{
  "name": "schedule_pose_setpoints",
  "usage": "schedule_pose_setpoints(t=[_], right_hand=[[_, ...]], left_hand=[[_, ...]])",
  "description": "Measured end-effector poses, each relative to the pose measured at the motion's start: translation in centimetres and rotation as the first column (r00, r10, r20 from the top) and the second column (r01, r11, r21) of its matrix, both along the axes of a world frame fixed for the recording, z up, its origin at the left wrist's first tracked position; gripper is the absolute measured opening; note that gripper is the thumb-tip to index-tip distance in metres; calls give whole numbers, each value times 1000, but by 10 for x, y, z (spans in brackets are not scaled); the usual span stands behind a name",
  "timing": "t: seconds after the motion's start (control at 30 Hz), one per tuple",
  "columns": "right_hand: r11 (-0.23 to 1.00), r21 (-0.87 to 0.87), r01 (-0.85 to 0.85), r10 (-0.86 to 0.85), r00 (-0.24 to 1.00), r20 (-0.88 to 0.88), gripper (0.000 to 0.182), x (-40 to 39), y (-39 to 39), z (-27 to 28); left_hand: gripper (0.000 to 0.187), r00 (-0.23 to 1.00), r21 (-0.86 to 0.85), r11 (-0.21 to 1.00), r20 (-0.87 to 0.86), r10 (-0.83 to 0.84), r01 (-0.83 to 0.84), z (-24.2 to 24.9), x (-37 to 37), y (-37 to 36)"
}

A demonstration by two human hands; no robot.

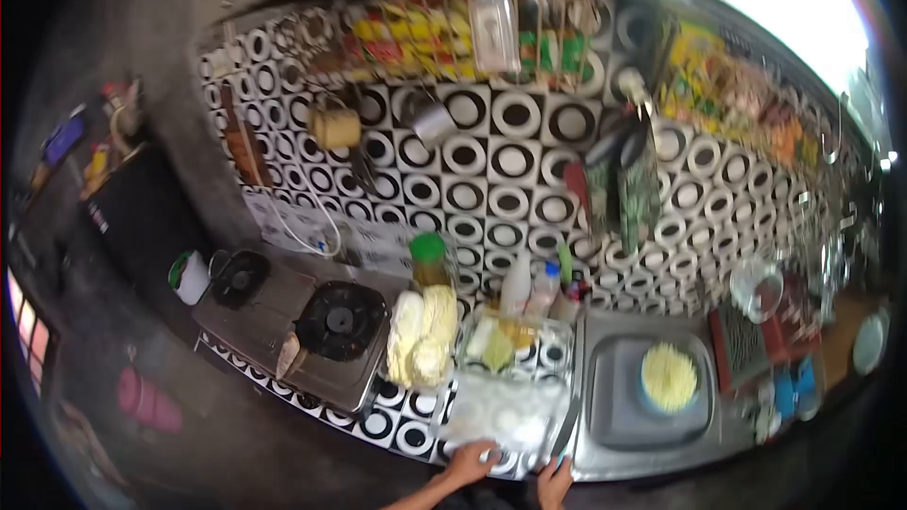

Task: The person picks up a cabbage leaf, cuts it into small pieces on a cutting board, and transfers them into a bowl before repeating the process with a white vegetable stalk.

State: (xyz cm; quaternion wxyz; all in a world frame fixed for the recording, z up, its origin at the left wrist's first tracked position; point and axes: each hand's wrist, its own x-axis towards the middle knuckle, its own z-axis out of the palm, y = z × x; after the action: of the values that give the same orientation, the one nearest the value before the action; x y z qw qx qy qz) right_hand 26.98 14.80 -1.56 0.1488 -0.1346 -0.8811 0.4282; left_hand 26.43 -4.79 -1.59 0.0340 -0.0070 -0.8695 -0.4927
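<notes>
My right hand point(555, 484) is closed round the handle of a knife point(567, 427), whose blade points away from me along the sink's left edge. My left hand point(467, 465) is at the counter's front edge, fingers curled by a small pale thing too blurred to name. Just beyond it lies a whitish, see-through sheet or board point(501, 408). A transparent tray point(553, 335) behind that holds pale green and yellowish pieces. To the left stand two bulky, pale yellow wrapped bundles point(435, 335).
A bowl of pale yellow shreds point(670, 378) sits in the sink point(605, 406). At left is a two-burner stove point(307, 307). Bottles point(517, 283) and a green-lidded jar point(430, 264) line the tiled wall. A red dish rack point(742, 345) stands at right.
</notes>
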Motion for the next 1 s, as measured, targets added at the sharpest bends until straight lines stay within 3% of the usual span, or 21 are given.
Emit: schedule_pose_setpoints(t=[0.03,0.07,0.1,0.17,0.23,0.27,0.3,0.37,0.4,0.5,0.57,0.63,0.67,0.7,0.77,0.8,0.9,0.97,1.0], right_hand=[[965,-254,-68,151,933,325,60,-3,11,30],[939,-305,-158,232,947,223,58,-5,27,2],[932,-281,-228,288,937,197,55,-12,29,33],[938,-209,-276,312,936,162,56,-22,56,-12],[915,-297,-274,368,868,334,58,-29,72,16],[933,-174,-316,356,884,303,58,-28,81,14],[929,-175,-327,366,881,299,58,-31,90,16],[894,-352,-277,407,831,380,56,-40,112,22],[909,-247,-336,414,796,442,53,-42,113,45],[863,-210,-460,504,748,433,50,-43,121,77],[830,-171,-531,555,758,343,47,-43,124,80],[808,-95,-582,576,743,341,44,-43,126,68],[775,-166,-610,625,701,343,41,-44,128,65],[771,-164,-615,629,700,338,41,-42,124,70],[787,-143,-601,609,715,344,41,-37,116,84],[758,-201,-621,643,659,390,44,-41,115,82],[752,-197,-629,656,679,330,44,-41,107,62],[770,-256,-584,635,668,386,40,-42,92,93],[780,-226,-583,625,708,329,40,-40,88,94]], left_hand=[[30,995,75,997,95,-31,24,8,-3,13],[30,998,36,999,47,-31,29,4,-11,27],[30,999,-6,999,3,-40,40,-1,-18,41],[30,999,-44,999,-36,-21,20,-4,-32,62],[30,994,-59,993,-56,96,-99,9,-51,75],[29,992,-43,992,-61,112,-115,18,-66,74],[29,981,-84,988,-161,112,-127,22,-85,69],[28,959,-126,970,-222,176,-207,18,-140,50],[28,945,-153,959,-261,195,-240,18,-153,47],[27,954,-161,962,-240,180,-222,39,-179,33],[34,925,-314,890,-296,238,-330,27,-197,22],[44,926,-430,821,-178,332,-376,12,-205,15],[52,937,-437,855,71,341,-278,7,-206,12],[52,940,-431,860,71,333,-272,4,-204,10],[53,942,-536,840,231,244,-87,-2,-198,10],[49,944,-582,809,211,253,-86,1,-198,12],[46,942,-511,851,212,261,-121,-8,-213,-4],[47,948,-498,859,202,244,-115,-10,-219,-16],[49,945,-519,853,247,214,-58,3,-222,-19]])
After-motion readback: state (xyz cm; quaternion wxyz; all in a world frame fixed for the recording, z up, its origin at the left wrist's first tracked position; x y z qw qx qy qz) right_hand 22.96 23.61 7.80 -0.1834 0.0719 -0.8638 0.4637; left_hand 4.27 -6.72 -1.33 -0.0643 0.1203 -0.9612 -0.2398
